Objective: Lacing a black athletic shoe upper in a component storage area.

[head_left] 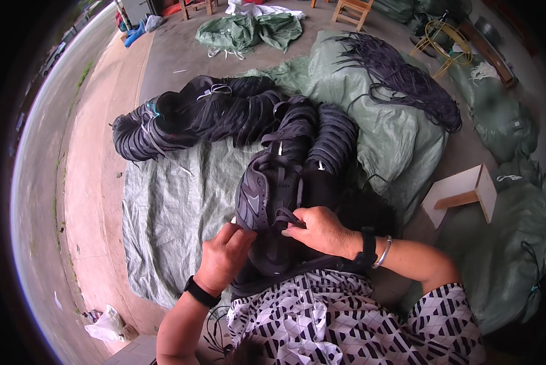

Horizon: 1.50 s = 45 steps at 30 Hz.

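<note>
A dark shoe upper (253,198) with a grey side mark lies over my lap, its opening pointing away from me. My left hand (225,252) is closed in a pinch at the upper's left edge, near the eyelets. On the other side, my right hand (325,231) pinches a dark shoelace (283,215) that loops over the upper's tongue. The left fingertips are partly hidden, so whether they also hold lace is unclear. Just beyond the upper, nested dark shoe uppers (336,137) lie in rows, with small white tags showing.
More stacked uppers (145,131), tied with pale cord, stretch to the far left on a green woven sheet (175,225). A bundle of dark laces (401,79) rests at the far right. A small wooden stool (462,193) lies on the right, near green sacks (498,115).
</note>
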Motion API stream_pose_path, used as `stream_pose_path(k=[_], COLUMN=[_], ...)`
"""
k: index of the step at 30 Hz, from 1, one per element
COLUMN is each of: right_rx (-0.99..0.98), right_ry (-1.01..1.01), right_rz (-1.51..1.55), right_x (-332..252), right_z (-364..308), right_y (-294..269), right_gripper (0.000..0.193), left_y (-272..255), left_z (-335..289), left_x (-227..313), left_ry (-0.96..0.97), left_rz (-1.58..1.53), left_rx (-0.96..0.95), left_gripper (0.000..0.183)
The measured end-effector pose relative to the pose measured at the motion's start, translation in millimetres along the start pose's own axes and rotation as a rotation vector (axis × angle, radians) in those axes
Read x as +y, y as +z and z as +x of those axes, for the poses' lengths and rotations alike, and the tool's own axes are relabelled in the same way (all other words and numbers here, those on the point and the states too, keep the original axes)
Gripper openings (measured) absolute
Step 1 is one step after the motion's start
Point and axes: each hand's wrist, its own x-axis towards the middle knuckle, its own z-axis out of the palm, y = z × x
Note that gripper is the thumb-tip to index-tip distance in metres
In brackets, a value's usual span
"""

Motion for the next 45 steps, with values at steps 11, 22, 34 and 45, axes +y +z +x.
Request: stream_pose_path(k=[11,22,34,45], right_rx=[-0.475,-0.451,-0.394,-0.345], right_ry=[0.142,0.269,0.23,0.226], right_rz=[0.214,0.71,0.664,0.711], right_x=[12,22,3,0], right_z=[-7,6,24,28], right_y=[-37,-78,-56,-50], right_gripper=[0.018,0.036,0.03,0.032], left_y=[32,30,13,40], left_z=[24,9,0,6], left_x=[15,17,10,9], left_ry=[0.201,-0.288,-0.251,-0.431], left_rz=[0.004,-0.381,-0.439,-0.512], left_rx=[0.205,0.04,-0.04,0.345], left_gripper=[0.027,0.02,0.018,0.018])
